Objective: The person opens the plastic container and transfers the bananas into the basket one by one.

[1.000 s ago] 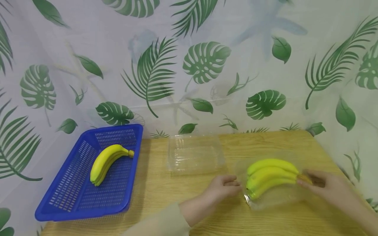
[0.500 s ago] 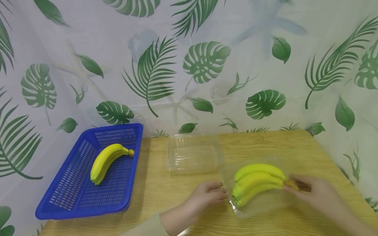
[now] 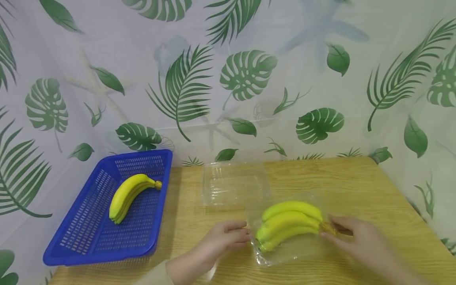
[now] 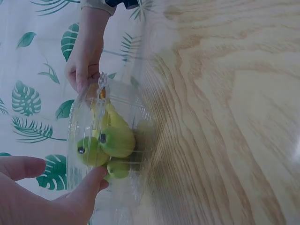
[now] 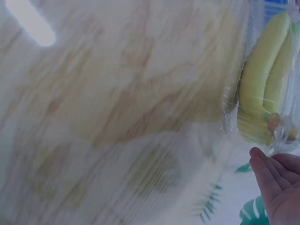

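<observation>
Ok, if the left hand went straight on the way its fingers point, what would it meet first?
The clear container, at its left end, with bananas behind the plastic. The left hand seems to touch it, though depth is unclear.

Smooth blue plastic forms the basket (image 3: pixel 92 260); the bananas (image 3: pixel 122 198) inside it have a soft sheen. Right of the basket, the nearer box (image 3: pixel 233 186) and the farther box (image 3: pixel 262 260) are thin, clear, glossy plastic. Beneath it, the surface (image 3: pixel 331 174) looks like smooth grained wood; behind, the backdrop (image 3: pixel 210 59) seems matt, creased cloth
</observation>
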Action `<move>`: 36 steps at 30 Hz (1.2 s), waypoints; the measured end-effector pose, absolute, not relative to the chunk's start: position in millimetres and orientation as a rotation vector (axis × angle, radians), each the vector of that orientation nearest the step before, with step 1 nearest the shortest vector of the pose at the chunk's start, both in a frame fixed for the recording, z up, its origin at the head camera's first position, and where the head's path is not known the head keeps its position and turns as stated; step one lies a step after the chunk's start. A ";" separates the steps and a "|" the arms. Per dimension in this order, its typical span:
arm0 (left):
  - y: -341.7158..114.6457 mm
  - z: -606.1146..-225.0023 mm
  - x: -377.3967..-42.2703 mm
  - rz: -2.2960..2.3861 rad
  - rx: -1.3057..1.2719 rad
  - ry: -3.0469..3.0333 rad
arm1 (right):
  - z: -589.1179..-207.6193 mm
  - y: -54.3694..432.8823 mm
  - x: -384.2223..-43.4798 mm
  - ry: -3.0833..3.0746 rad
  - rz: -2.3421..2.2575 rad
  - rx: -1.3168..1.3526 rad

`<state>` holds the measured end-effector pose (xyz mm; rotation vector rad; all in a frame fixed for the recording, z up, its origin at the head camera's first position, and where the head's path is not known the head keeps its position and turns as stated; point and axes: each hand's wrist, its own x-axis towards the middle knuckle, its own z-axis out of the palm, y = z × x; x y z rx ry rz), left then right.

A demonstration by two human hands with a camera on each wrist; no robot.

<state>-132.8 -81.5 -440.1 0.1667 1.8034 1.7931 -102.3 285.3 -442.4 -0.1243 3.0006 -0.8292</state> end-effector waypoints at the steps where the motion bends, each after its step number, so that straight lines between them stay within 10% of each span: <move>1: -84.8 -439.6 -133.1 1.785 0.168 1.807 | -442.4 282.2 -101.8 3.003 -0.829 -0.127; 36: -152.8 -427.7 -141.6 1.670 0.059 2.202 | -430.2 195.5 -109.4 3.050 -0.714 -0.514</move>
